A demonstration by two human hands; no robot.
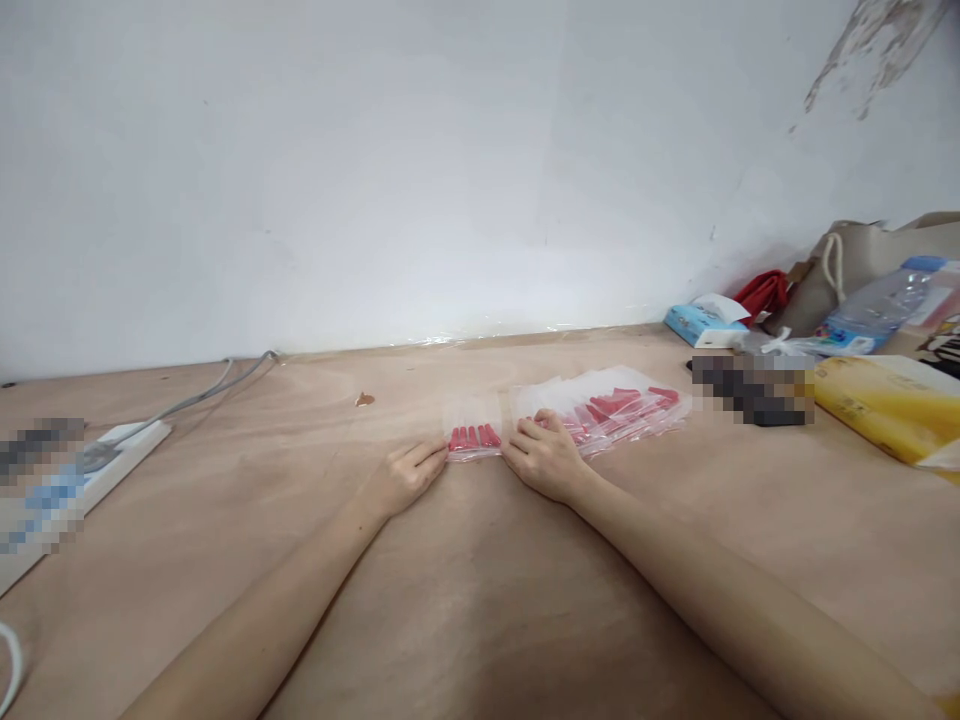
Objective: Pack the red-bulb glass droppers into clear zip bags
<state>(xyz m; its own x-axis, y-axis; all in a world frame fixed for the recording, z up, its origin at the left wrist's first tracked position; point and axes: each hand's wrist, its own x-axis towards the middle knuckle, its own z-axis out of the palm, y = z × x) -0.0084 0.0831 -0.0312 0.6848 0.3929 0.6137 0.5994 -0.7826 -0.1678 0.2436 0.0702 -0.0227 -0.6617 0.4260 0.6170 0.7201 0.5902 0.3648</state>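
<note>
- Lying flat on the tabletop (480, 570), between the two hands, a small clear plastic bag (474, 426) shows slim red pieces (472, 438) side by side along its lower part.
- A hand at each lower side of it probably serves to keep the bag flat and its contents lined up.
- Left hand (412, 474): half-closed, fingers together, their tips touching the bag's lower left corner; whether they pinch or only press, I cannot tell.
- Right hand (546, 458): loosely curled, thumb side at the bag's right edge, bent fingers over the neighbouring pile; its grip is unclear.
- Just right of it, overlapping bags of red pieces (622, 408) spread in a pile, perhaps for easy reach.
- Farther right stand a blue tissue pack (703, 324) and a plastic bottle (881, 300); far left, a power strip (124, 460).
</note>
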